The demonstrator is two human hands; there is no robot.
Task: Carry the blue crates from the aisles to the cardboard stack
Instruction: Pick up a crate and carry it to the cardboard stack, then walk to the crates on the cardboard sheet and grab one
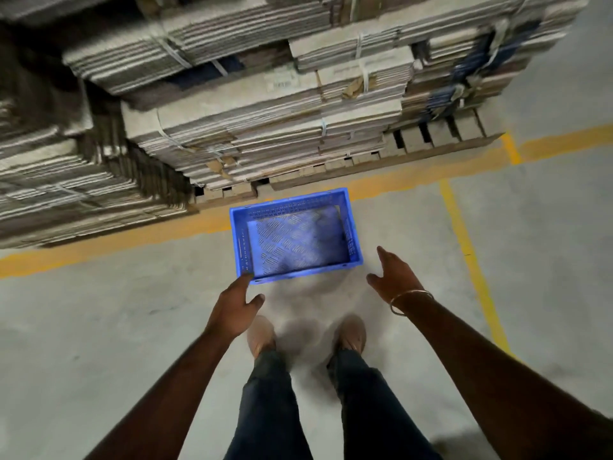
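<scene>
An empty blue plastic crate with perforated walls sits on the grey concrete floor, just in front of the cardboard stack. The stack is made of strapped bundles of flattened cartons on a wooden pallet. My left hand hovers at the crate's near left corner with spread fingers, its fingertips at the rim. My right hand, with a metal bangle on the wrist, is spread open a short way to the right of the crate and does not touch it. Neither hand holds anything.
A second cardboard stack rises at the left. Yellow floor lines run along the pallets and off to the right. My two shoes stand just behind the crate. Bare concrete floor spreads to both sides.
</scene>
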